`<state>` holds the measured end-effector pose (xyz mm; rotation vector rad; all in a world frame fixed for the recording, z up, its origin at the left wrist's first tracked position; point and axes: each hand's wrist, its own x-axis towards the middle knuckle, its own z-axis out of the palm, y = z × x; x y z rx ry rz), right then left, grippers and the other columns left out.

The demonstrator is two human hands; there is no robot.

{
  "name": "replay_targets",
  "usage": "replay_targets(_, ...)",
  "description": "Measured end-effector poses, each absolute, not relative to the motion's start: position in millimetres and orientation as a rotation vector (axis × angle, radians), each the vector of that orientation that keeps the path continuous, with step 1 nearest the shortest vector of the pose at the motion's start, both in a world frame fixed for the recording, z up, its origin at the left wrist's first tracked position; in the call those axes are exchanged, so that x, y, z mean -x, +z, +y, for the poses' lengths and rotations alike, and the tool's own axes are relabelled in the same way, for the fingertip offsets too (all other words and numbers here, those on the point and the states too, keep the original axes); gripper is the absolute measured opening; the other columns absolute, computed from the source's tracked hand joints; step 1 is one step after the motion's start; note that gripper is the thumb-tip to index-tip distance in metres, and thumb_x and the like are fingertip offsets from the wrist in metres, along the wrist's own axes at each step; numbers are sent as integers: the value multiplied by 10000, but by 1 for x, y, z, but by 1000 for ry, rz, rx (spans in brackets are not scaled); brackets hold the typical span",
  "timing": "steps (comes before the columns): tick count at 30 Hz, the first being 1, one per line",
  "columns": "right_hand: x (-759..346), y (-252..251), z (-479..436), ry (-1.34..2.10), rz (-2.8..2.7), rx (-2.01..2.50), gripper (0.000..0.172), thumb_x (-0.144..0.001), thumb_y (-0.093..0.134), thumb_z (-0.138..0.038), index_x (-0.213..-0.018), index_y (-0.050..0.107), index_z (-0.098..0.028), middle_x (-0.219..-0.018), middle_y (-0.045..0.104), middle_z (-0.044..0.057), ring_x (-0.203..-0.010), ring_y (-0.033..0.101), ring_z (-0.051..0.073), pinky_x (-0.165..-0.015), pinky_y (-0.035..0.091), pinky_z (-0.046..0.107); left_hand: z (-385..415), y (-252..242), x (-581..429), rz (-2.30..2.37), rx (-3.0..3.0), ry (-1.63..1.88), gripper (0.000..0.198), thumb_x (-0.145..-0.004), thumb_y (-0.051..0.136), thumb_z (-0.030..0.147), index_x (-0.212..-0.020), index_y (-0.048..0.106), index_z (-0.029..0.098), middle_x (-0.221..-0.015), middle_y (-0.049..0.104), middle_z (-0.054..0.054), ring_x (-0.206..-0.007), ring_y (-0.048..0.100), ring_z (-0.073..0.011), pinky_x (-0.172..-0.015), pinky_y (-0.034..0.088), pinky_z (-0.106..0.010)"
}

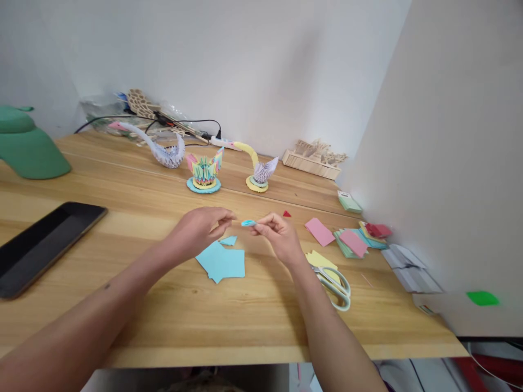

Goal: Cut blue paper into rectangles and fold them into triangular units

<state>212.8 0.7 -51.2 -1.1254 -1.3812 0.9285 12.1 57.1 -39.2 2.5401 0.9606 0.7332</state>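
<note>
A small folded piece of light-blue paper (248, 223) sticks out from the pinched fingertips of my right hand (278, 234). My left hand (203, 230) is just to its left, a small gap away, with bent fingers and thumb slightly apart and nothing visible in them. Under my left hand lie several overlapping light-blue paper sheets (231, 264). A smaller folded light-blue piece (229, 240) rests at their upper edge. Right of my right wrist, scissors (337, 286) with pale handles lie partly on yellow paper slips (322, 260).
Folded-paper swans (167, 155) (263, 171) and a colourful paper basket shape (205, 174) stand farther back. Pink slips (319, 232) and stacked coloured paper (351, 245) lie to the right. A phone (44, 245) and a green object (32, 149) are at left. Behind is a wooden model (314, 160).
</note>
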Motion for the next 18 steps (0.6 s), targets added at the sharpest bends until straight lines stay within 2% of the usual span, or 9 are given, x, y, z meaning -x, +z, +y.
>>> replay_targets(3,-215,-51,2,961,-1316,1091,103,-751,660,-277,-749,595,-197,-762,711,5,-692,656,137,-693,511,278,62,-47,-11,967,-2656,596,273,-847,478,304,-1034,634,180,-1010,676,-69,-917,601,-219,-762,429,-301)
replay_targets(6,-213,-49,0,978,-1309,1105,118,-743,667,-285,-741,596,-191,-760,709,8,-690,653,133,-693,515,276,62,-56,-13,932,-2742,445,263,-809,555,344,-1001,656,196,-925,667,-79,-882,592,-235,-752,420,-317)
replay_targets(11,-211,-46,-2,999,-1287,1120,126,-738,673,-285,-758,600,-184,-750,705,12,-691,658,135,-686,513,278,59,-66,-22,968,-2842,273,207,-813,521,233,-930,677,161,-894,652,-120,-852,586,-263,-728,408,-353)
replay_targets(15,-211,-44,-3,982,-1279,1123,135,-735,676,-288,-754,597,-179,-753,708,19,-684,657,135,-686,514,278,60,-60,-22,1000,-2710,328,202,-807,499,249,-852,661,137,-868,667,-121,-823,592,-265,-714,411,-356)
replay_targets(18,-212,-42,-3,964,-1268,1098,141,-745,669,-300,-762,596,-181,-772,708,23,-690,652,139,-704,517,293,62,-50,-15,988,-2363,452,210,-800,510,327,-837,634,162,-861,674,-68,-786,602,-218,-684,427,-306)
